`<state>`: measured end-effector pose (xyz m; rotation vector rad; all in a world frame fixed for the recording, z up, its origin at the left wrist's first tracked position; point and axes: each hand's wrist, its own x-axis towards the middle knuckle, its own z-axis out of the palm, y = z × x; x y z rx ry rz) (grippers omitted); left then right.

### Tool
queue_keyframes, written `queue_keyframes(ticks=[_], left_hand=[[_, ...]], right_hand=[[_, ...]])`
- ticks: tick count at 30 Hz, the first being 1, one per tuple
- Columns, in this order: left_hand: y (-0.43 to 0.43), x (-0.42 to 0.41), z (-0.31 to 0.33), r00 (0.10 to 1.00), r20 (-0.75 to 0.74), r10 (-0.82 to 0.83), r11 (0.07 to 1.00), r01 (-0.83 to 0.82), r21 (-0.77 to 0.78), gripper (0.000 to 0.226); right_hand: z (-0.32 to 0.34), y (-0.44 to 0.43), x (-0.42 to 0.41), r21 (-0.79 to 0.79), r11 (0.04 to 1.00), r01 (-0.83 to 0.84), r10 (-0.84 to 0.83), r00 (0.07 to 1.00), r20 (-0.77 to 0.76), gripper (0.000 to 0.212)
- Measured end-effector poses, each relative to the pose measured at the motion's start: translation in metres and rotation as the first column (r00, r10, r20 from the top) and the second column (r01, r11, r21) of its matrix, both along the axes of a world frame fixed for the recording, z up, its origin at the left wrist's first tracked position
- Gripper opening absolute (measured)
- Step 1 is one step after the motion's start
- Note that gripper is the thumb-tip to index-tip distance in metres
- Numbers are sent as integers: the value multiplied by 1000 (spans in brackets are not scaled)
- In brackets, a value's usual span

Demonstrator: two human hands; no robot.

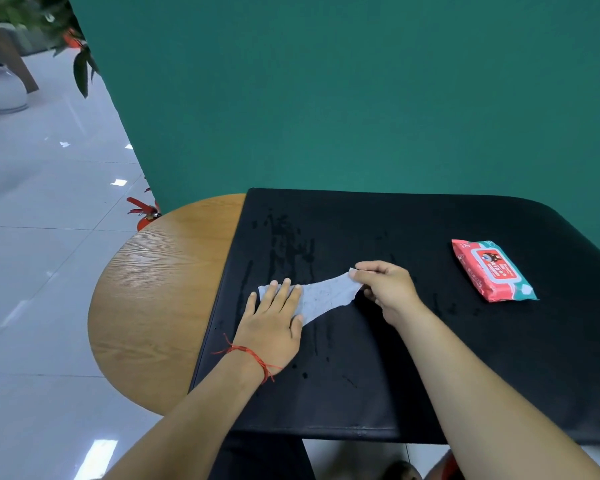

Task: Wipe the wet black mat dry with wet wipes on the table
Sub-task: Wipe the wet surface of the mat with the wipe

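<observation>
Wipe (326, 296) on black mat (361, 386), left-centre; wet streaks (288, 244) beyond; wipes pack (492, 270) well apart at right.
Long axis left–right: left hand (274, 323) flat on left end, right hand (388, 289) pinches right end.

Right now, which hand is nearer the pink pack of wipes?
Right. The right hand pinches the wipe left of the pack; the left hand presses that wipe farther left.

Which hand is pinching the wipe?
The right hand pinches a corner of the wipe; the left hand, red string at its wrist, presses flat on it.
</observation>
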<state>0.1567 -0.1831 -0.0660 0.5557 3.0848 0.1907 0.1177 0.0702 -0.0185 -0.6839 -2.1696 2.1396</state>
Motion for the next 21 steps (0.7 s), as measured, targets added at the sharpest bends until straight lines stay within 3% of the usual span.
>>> queue_keyframes(ticks=[3, 7, 9, 11, 14, 16, 19, 21], left_hand=[[0, 0, 1, 1000, 5, 7, 1000, -7, 18, 77], [1, 1, 4, 999, 39, 12, 998, -15, 57, 79], [-1, 0, 7, 997, 69, 17, 993, -25, 118, 68], [-5, 0, 12, 994, 103, 36, 974, -58, 218, 58], [-20, 2, 23, 994, 91, 61, 954, -85, 286, 57], [-39, -1, 24, 994, 60, 92, 930, -107, 351, 56], [-82, -16, 19, 977, 54, 204, 854, -205, 479, 53], [-108, -28, 14, 953, 92, 288, 816, -295, 498, 52]], right_hand=[[1, 6, -3, 62, 998, 15, -18, 999, 45, 26], [-5, 6, -3, 284, 956, -79, 73, 997, 32, 23], [-7, 4, -2, 371, 922, -114, 103, 993, 49, 26], [-2, 2, -3, 242, 966, -94, 75, 993, 89, 32], [17, 7, -6, -132, 991, -17, 42, 980, 192, 41], [21, 11, -7, -203, 975, 89, -52, 983, 177, 38], [22, -2, 2, 148, 969, 198, -188, 979, -79, 27], [21, -25, 15, 418, 906, 66, 55, 961, -271, 30]])
